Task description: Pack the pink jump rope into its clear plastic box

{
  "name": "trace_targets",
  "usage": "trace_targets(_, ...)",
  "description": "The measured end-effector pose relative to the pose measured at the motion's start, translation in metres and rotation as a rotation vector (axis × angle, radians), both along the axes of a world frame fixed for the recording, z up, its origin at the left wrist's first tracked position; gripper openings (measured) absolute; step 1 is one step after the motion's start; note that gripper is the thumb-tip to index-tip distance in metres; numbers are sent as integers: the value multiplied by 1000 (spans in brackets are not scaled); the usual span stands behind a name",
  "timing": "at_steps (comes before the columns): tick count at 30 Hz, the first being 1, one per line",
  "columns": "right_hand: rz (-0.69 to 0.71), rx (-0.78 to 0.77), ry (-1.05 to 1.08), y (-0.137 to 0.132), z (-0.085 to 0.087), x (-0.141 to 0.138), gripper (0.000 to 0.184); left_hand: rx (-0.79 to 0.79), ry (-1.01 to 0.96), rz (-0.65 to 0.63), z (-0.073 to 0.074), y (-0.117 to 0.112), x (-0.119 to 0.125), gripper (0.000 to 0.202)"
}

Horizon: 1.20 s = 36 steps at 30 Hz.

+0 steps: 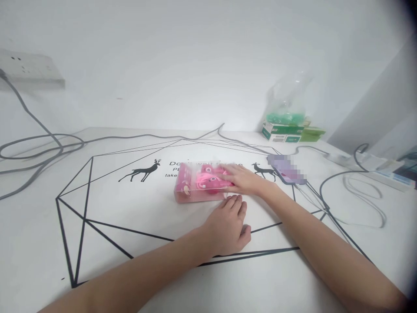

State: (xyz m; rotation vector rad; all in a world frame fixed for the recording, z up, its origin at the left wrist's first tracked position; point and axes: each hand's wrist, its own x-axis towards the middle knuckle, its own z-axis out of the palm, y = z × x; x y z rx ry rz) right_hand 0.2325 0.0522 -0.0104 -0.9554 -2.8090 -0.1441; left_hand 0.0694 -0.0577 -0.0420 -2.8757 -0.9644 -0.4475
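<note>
A pink box with clear sides (182,196) rests on the table, and a bright pink coiled cord with rounded pink pieces (211,182) shows inside it. My right hand (243,179) lies at the box's right end, its fingers stretched and spread over the clear part. Whether the fingertips are on the box or inside it I cannot tell. Just in front of the box, my left hand (226,226) rests palm down, fingers loosely bent with the thumb apart and nothing visible in it. Its fingertips are close to the lower right edge of the box.
To the right lies a phone (286,168), partly pixelated, with a cable. Green and white boxes (282,130) under a clear plastic bag (288,98) stand at the back right. Grey cables (146,135) run along the wall, and a power strip (345,161) sits far right.
</note>
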Motion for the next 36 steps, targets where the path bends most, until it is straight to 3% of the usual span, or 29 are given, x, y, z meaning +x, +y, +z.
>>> trace_targets(10, -108, -258, -36, -3, 25, 19, 52, 16, -17, -12, -1, -1, 0, 56)
trace_targets(14, -76, -219, -5, -4, 24, 15, 61, 7, -31, -6, 0, -1, 1, 57)
trace_targets(23, -83, -81, 31, 0, -2, 2, 64, -20, -13, -20, 3, -1, 1, 58)
trace_targets(29, -117, -138, 66, 3, 3, 4, 71, -23, -22, -20, 1, 0, 1, 57)
trace_targets(36, -192, -247, 65, 0, 18, 19, 66, -22, -19, -23, 3, 0, 1, 57)
